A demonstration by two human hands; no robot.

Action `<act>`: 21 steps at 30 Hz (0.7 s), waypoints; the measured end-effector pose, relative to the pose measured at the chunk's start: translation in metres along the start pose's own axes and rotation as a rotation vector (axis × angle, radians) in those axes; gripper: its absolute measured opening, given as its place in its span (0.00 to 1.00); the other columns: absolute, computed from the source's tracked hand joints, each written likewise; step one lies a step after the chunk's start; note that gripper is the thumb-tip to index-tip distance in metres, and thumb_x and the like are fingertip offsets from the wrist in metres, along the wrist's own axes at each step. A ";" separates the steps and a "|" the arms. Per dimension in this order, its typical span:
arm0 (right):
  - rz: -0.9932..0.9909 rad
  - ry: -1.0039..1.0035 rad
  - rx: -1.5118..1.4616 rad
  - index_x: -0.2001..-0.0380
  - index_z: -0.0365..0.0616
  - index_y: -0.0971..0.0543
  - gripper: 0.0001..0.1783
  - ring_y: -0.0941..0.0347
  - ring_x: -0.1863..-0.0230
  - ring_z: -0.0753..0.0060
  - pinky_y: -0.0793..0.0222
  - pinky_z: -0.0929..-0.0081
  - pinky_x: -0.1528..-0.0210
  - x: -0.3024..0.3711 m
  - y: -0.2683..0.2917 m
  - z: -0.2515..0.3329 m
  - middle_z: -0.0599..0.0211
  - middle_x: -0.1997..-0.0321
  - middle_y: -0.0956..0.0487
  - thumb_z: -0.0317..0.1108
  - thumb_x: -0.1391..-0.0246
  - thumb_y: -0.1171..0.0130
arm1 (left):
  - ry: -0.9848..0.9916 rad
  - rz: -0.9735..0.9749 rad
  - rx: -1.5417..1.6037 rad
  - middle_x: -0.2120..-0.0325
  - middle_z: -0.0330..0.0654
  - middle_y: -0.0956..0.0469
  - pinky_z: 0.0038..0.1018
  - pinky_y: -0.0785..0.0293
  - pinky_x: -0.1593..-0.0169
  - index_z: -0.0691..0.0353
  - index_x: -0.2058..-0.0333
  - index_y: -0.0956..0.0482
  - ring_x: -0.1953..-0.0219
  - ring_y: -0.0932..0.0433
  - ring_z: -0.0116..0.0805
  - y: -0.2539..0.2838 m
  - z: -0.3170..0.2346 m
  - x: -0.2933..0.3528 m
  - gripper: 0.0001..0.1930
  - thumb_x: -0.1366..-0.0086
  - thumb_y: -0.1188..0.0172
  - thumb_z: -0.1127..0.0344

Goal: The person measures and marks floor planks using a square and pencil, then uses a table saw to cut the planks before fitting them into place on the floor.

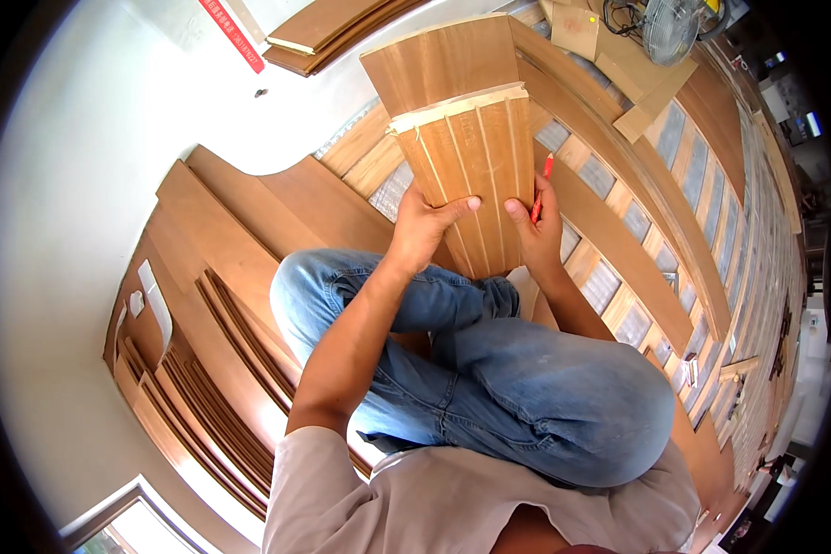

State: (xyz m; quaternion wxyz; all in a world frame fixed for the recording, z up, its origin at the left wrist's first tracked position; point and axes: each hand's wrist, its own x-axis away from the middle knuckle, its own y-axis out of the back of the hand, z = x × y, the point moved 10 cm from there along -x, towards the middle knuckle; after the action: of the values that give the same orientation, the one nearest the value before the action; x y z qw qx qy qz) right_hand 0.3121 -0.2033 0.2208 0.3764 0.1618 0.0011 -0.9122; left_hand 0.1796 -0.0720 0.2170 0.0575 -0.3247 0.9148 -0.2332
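A short wooden floorboard [475, 175] is held up between my hands, its grooved side facing me and a pale cut edge at its far end. My left hand [427, 226] is closed on its left edge, with the thumb lying on the grooved face. On the opposite edge, my right hand [545, 231] grips the board with its thumb in front. A red pencil [548, 166] also sticks up from the fingers of that hand. Directly beyond the far end shows a smooth brown board [443, 66]; I cannot tell whether it touches the held one.
Long floorboards [609, 245] lie across wooden battens on the right. To the left, more boards [222, 212] lie along the white wall [55, 240], with stacked planks [203, 415] nearer me. A fan [671, 30] and flattened cardboard [651, 97] are at the far right.
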 end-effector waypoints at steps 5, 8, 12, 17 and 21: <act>0.044 0.011 0.020 0.36 0.32 0.36 0.34 0.28 0.40 0.65 0.35 0.69 0.37 -0.013 -0.017 0.021 0.51 0.41 0.25 0.40 0.37 0.36 | 0.040 -0.044 0.120 0.53 0.48 0.19 0.31 0.24 0.47 0.70 0.46 0.30 0.52 0.20 0.35 0.012 0.001 -0.001 0.25 0.40 0.30 0.74; 0.009 -0.012 0.226 0.34 0.33 0.37 0.39 0.29 0.38 0.58 0.35 0.65 0.35 -0.016 -0.017 0.021 0.46 0.38 0.27 0.41 0.41 0.32 | 0.022 -0.079 0.210 0.54 0.48 0.19 0.31 0.23 0.47 0.70 0.45 0.30 0.52 0.20 0.35 0.018 0.000 0.000 0.26 0.39 0.30 0.74; -0.028 0.066 0.617 0.31 0.33 0.43 0.55 0.36 0.32 0.45 0.39 0.57 0.32 0.006 -0.031 0.048 0.38 0.33 0.33 0.47 0.53 0.24 | -0.020 -0.147 0.304 0.52 0.48 0.20 0.32 0.24 0.46 0.70 0.44 0.30 0.51 0.20 0.37 0.034 0.005 -0.001 0.26 0.39 0.30 0.74; 0.141 0.206 1.001 0.28 0.30 0.54 0.78 0.48 0.28 0.27 0.52 0.38 0.28 0.030 -0.064 0.040 0.29 0.28 0.45 0.57 0.74 0.18 | -0.016 -0.270 0.370 0.48 0.49 0.22 0.34 0.25 0.44 0.69 0.42 0.31 0.47 0.23 0.39 0.052 0.028 -0.002 0.27 0.38 0.31 0.73; 0.164 0.225 1.050 0.28 0.30 0.53 0.75 0.47 0.30 0.27 0.54 0.35 0.29 0.029 -0.077 0.030 0.26 0.29 0.45 0.55 0.71 0.19 | -0.016 -0.290 0.357 0.49 0.49 0.22 0.34 0.25 0.44 0.68 0.42 0.32 0.48 0.23 0.40 0.057 0.035 -0.005 0.28 0.38 0.32 0.73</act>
State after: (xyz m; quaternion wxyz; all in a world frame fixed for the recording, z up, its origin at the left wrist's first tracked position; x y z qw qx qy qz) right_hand 0.2308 -0.1717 0.2315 0.3126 0.4243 -0.4272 -0.7347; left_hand 0.1600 -0.0445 0.1591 0.0870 -0.4395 0.8023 -0.3946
